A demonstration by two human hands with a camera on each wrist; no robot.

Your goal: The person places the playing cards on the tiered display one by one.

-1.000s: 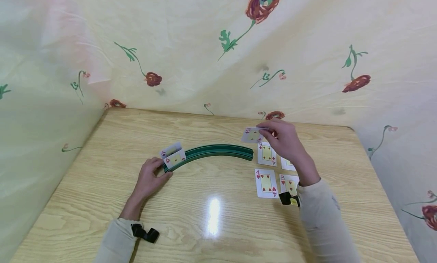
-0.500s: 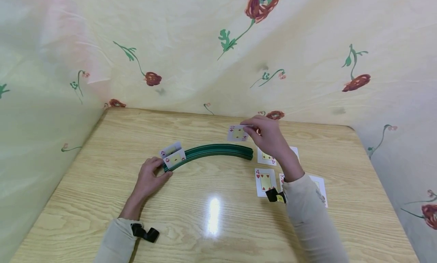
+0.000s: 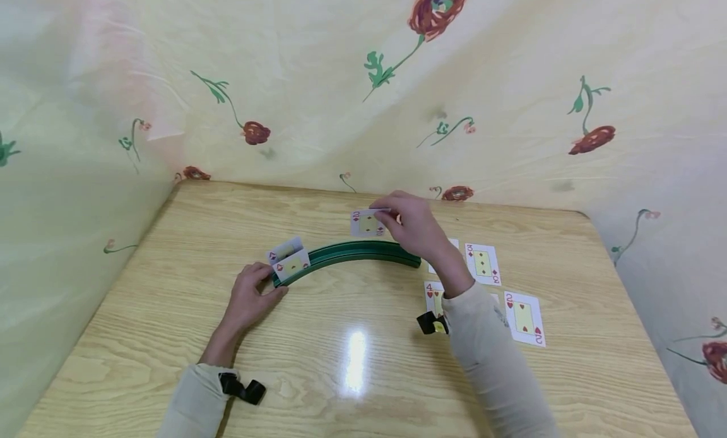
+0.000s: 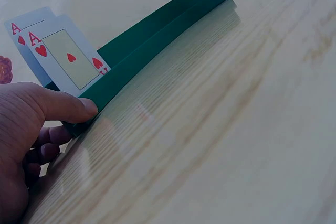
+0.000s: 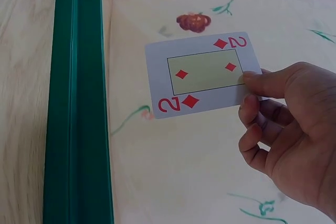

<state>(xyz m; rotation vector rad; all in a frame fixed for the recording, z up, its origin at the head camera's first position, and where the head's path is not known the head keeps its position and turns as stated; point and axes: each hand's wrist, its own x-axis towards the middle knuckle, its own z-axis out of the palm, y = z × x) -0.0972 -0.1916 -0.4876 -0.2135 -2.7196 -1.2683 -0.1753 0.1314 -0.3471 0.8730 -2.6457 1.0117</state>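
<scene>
Right hand [image 3: 417, 226] pinches the two-of-diamonds card [image 5: 205, 74] by one edge; left hand [image 3: 252, 293] grips the green rack [image 3: 363, 250] at one end.

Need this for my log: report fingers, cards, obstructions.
Left fingers gripping green rack; two aces slotted in it. Right fingers pinching two of diamonds. Nothing visibly between card and rack.

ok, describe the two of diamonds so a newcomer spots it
Start at the wooden table, then the curved green rack on it. In the head view, just above the rack, the right hand pinches the two of diamonds. It's the only hand-held card; the two of hearts lies on the table.
</scene>
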